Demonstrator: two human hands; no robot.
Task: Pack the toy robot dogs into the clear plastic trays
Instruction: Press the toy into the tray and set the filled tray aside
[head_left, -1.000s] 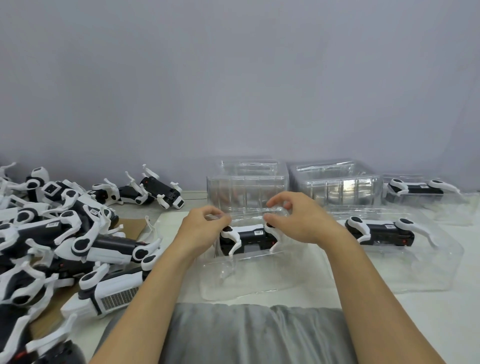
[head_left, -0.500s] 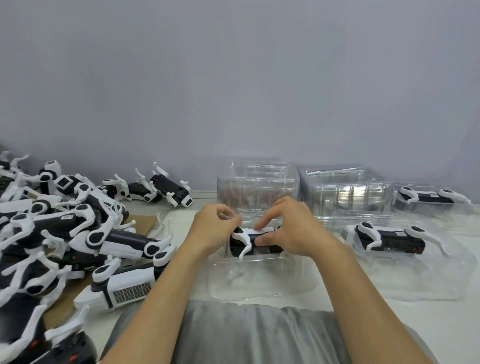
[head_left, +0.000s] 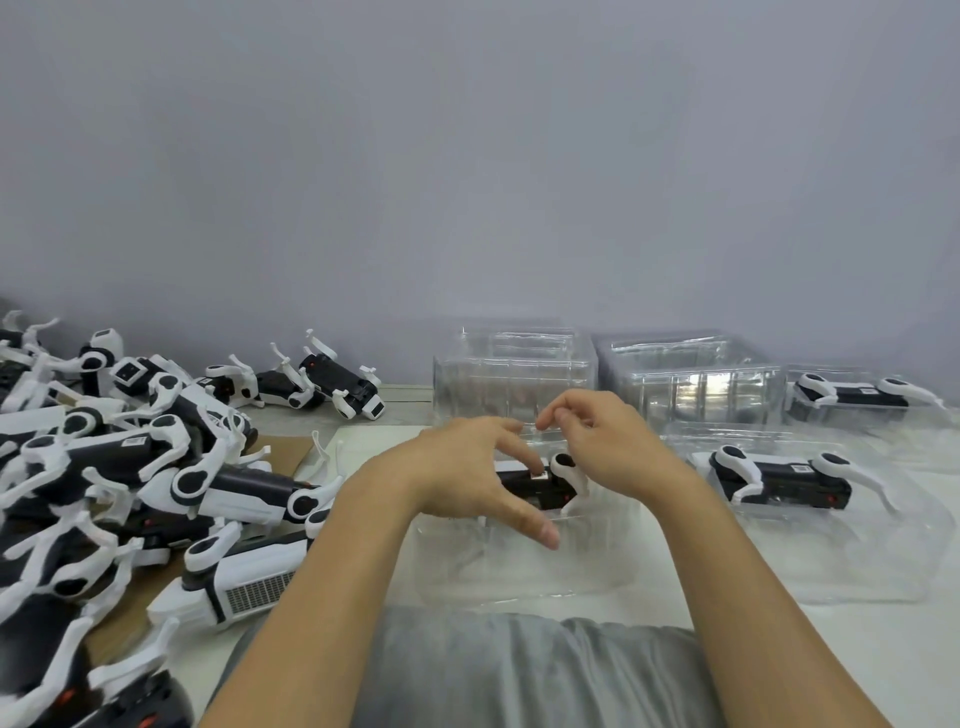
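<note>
Head view: single view, looking forward and down.
Dog (head_left: 540, 480): seated in near tray (head_left: 519, 577), centre.
Left hand (head_left: 467, 473): fingers spread and relaxed over dog, gripping nothing; contact not discernible.
Right hand (head_left: 608, 441): fingers loosely curled above dog, holding nothing.
Done: packed tray (head_left: 883, 545) at right; far tray (head_left: 914, 415) also filled.
Left: pile (head_left: 130, 467) at left unpacked; empty stacks (head_left: 514, 374) behind.

A black-and-white dog (head_left: 540, 480) lies on its side in the near clear tray (head_left: 524, 566); right of that tray, two more trays (head_left: 883, 561) each hold one; loose dogs (head_left: 130, 467) heap left
</note>
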